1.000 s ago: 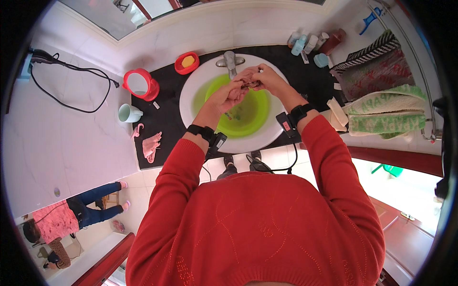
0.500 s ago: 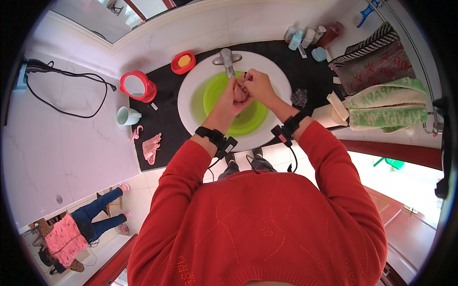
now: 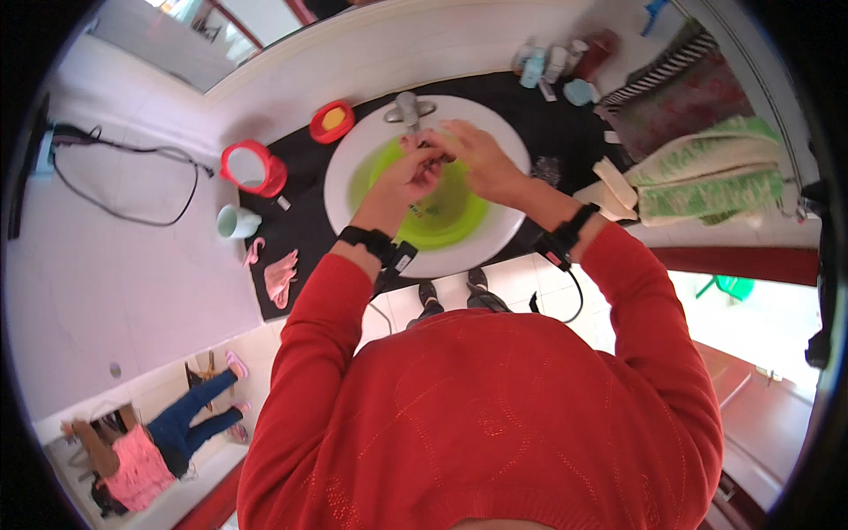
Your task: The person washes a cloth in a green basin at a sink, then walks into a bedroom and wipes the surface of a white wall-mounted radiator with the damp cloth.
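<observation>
Both hands are over a lime-green basin [image 3: 446, 225] that sits in the white sink [image 3: 503, 231], just in front of the faucet [image 3: 407, 108]. My left hand [image 3: 405, 181] is closed with its palm turned up, around a small pinkish, dark-edged thing [image 3: 430, 157] too blurred to name. My right hand [image 3: 484, 161] reaches across from the right, its fingertips over or against that same thing. Motion smears its fingers, so their grip is unclear. Something dark shows in the basin below, possibly a printed mark. Black bands with cables circle both wrists.
Left on the black counter are a red-framed mirror [image 3: 247, 168], pale cup [image 3: 237, 222], pink cloth [image 3: 281, 279] and red soap dish [image 3: 331, 121]. Bottles [image 3: 533, 69] stand back right, above a dark scrubber [image 3: 547, 168]; towels [image 3: 707, 181] hang right. Another person [image 3: 141, 466] is lower left.
My right hand has lifted away a little from a tight pinch, its fingers now more stretched. My left hand has shifted slightly left, and the whole view has moved a little.
</observation>
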`<state>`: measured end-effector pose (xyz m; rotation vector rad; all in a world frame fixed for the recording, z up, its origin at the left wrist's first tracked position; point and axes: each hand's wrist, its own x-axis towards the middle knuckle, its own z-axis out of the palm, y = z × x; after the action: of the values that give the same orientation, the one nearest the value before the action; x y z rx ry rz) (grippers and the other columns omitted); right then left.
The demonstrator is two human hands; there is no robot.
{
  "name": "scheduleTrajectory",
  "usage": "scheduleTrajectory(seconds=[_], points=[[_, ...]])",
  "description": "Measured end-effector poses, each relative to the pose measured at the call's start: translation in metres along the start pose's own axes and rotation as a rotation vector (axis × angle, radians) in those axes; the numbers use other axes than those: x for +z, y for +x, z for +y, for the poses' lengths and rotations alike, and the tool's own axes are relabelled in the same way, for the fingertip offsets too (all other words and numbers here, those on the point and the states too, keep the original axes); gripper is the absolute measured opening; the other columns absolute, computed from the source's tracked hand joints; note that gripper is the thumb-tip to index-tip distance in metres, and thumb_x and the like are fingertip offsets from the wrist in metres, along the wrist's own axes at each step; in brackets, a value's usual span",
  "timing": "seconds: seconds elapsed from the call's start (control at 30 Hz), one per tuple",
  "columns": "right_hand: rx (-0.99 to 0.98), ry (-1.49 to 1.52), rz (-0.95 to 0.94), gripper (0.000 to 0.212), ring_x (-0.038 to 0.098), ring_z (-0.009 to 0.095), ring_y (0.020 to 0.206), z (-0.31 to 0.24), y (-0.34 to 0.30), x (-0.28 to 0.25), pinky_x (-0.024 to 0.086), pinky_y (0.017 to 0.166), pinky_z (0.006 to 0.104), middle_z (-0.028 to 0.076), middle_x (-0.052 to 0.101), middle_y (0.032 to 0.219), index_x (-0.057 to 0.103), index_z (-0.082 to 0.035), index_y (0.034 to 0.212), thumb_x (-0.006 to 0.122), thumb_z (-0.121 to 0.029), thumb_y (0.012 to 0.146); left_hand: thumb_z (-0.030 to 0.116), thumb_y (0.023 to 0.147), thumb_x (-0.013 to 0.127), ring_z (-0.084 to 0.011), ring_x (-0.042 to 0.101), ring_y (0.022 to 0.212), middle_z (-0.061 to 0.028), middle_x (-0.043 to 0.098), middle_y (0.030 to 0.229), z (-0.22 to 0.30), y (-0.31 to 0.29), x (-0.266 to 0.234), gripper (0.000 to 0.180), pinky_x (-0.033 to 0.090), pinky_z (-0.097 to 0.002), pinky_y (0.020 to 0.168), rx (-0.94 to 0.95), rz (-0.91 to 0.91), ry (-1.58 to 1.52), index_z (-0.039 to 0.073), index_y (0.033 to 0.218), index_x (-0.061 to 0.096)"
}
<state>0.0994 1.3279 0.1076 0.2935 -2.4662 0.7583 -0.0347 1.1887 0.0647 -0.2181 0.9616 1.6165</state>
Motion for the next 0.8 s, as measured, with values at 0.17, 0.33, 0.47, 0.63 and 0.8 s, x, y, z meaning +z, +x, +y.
scheduleTrajectory(seconds=[0.17,0.33,0.47,0.63,0.8], points=[[-0.226,-0.393,-0.147,0.058,0.045,0.035,0.126,0.01,0.004,0.008,0.043,0.096,0.0478,0.01,0.039,0.144,0.047,-0.023,0.136,0.061,-0.015,0.081,0.013,0.093,0.062,-0.0025,0.043,0.059,0.0051,0.05,0.076,0.005,-0.014,0.016,0.011,0.026,-0.015,0.044,-0.111,-0.077,0.1,0.022,0.092,0.055],[-0.315,-0.247,-0.105,0.056,0.051,0.032,0.119,0.02,0.012,0.006,0.047,0.091,0.0436,0.011,0.044,0.139,0.048,-0.023,0.137,0.06,-0.016,0.082,0.009,0.087,0.066,-0.0016,0.036,0.053,0.0074,0.044,0.069,0.025,-0.021,0.017,0.016,0.02,-0.0164,0.043,-0.217,-0.306,0.467,0.017,0.08,0.055],[-0.317,-0.17,-0.098,0.057,0.059,0.031,0.105,0.02,0.017,0.004,0.049,0.087,0.0404,0.013,0.053,0.126,0.047,-0.021,0.139,0.06,-0.017,0.083,0.009,0.083,0.069,-0.002,0.037,0.052,0.0078,0.043,0.061,0.028,-0.022,0.02,0.018,0.019,-0.0191,0.043,-0.227,-0.327,0.699,0.016,0.072,0.057],[-0.118,-0.19,-0.246,0.058,0.064,0.035,0.092,0.013,0.017,0.008,0.052,0.08,0.0417,0.016,0.059,0.103,0.042,-0.015,0.141,0.06,-0.019,0.085,0.014,0.079,0.073,-0.0051,0.038,0.05,0.0059,0.045,0.06,0.027,-0.025,0.032,0.016,0.023,-0.0239,0.042,-0.129,-0.152,0.99,0.014,0.071,0.059],[0.145,-0.262,-0.402,0.044,0.066,0.037,0.083,0.013,0.019,0.016,0.054,0.073,0.0426,0.016,0.063,0.092,0.05,-0.008,0.123,0.063,-0.016,0.082,0.016,0.075,0.072,-0.0132,0.051,0.05,-0.0031,0.054,0.06,0.032,-0.019,0.04,0.016,0.037,-0.0288,0.044,-0.041,-0.17,1.387,0.005,0.074,0.06]])
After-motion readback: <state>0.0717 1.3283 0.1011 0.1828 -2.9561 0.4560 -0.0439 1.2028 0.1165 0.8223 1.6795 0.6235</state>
